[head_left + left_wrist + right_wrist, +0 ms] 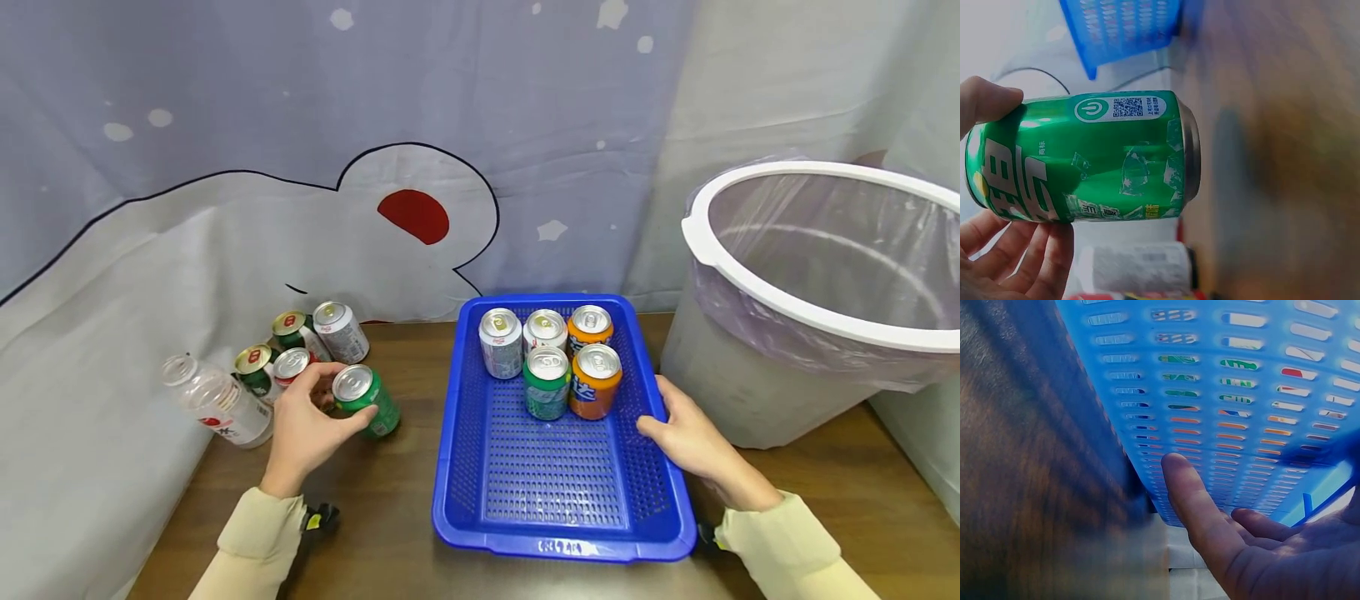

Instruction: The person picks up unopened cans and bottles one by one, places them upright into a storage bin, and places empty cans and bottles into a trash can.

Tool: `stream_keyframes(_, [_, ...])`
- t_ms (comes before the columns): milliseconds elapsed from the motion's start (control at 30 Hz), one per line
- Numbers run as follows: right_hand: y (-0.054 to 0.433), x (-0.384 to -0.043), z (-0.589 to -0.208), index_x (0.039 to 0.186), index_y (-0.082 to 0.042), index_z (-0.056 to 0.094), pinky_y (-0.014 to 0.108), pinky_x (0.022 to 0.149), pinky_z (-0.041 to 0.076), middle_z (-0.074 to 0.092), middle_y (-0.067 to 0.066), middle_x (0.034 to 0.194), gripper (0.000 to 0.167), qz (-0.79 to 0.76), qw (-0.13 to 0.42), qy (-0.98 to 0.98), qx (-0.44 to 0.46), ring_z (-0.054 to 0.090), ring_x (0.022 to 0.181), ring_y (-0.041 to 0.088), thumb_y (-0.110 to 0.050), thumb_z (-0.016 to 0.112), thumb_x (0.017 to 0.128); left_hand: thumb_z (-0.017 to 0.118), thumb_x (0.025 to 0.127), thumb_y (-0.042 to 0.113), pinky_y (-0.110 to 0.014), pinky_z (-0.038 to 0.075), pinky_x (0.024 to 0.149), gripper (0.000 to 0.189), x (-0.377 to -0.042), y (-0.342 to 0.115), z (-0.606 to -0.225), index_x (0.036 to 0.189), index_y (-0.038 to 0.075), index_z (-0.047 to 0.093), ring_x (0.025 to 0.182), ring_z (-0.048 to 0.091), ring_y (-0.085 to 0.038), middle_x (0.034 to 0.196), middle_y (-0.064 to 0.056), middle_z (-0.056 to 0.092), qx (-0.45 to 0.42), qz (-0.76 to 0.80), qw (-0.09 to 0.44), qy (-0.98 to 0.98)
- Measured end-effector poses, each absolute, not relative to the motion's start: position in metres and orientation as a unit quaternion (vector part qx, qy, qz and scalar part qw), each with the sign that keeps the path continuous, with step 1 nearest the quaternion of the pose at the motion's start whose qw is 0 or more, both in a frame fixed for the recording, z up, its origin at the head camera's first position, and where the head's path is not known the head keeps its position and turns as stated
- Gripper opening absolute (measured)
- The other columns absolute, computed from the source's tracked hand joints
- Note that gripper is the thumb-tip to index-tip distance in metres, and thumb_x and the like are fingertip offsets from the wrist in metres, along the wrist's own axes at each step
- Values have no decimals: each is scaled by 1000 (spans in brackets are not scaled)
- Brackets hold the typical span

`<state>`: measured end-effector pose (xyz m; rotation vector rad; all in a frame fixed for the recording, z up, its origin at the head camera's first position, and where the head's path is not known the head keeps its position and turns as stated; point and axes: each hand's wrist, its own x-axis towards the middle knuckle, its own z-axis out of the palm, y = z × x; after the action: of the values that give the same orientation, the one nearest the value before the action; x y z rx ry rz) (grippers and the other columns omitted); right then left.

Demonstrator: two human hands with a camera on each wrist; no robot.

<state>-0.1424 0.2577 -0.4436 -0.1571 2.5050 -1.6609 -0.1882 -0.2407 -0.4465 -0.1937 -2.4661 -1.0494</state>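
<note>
My left hand point(311, 427) grips a green soda can point(367, 400), thumb on one side and fingers on the other. The left wrist view shows the can point(1085, 156) up close, its base apart from the tabletop. On the right, my right hand point(693, 435) holds the side rim of a blue plastic basket point(555, 500), thumb over the edge. The right wrist view has fingers point(1188, 494) along the outside of its slotted wall point(1204, 425). Standing in the basket's far part are several cans, including a green can point(546, 387) and an orange can point(595, 385).
Left of the held can stand a clear plastic bottle point(225, 408), a silver can point(341, 333), a green-and-white can point(292, 329) and others, partly hidden by the left hand. A large lined bin point(738, 367) stands right of the basket. A curtain point(300, 225) hangs behind the table.
</note>
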Motion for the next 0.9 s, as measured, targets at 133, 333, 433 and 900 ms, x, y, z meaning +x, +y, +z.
stream_keyframes(133, [258, -143, -444, 148, 9, 34, 39, 74, 62, 60, 37, 131, 59, -553, 75, 828, -49, 72, 97, 32, 4, 54, 92, 100, 60, 19, -16, 51, 69, 68, -187, -231, -432, 120, 16, 68, 82, 62, -8, 100, 2, 71, -93, -394, 228, -885])
stream_keyframes(333, [257, -142, -443, 147, 10, 34, 38, 73, 62, 60, 37, 129, 58, -556, 74, 826, -51, 72, 95, 32, 4, 53, 92, 98, 62, 16, -19, 52, 67, 66, -184, -210, -407, 121, 17, 68, 87, 63, -10, 103, 3, 70, -134, -434, 234, -859])
stream_keyframes(433, [257, -142, -443, 147, 11, 34, 37, 73, 62, 60, 37, 129, 58, -556, 72, 826, -51, 72, 96, 32, 5, 53, 92, 98, 62, 13, -18, 54, 72, 66, -183, -198, -395, 122, 16, 68, 93, 64, -9, 107, 2, 70, -164, -450, 243, -844])
stream_keyframes(900, [258, -142, -445, 148, 10, 34, 40, 72, 63, 60, 38, 130, 59, -555, 71, 827, -54, 72, 96, 33, 5, 53, 92, 95, 66, 12, -23, 58, 80, 63, -194, -141, -371, 122, 17, 68, 98, 66, -15, 113, 0, 70, -254, -509, 224, -791])
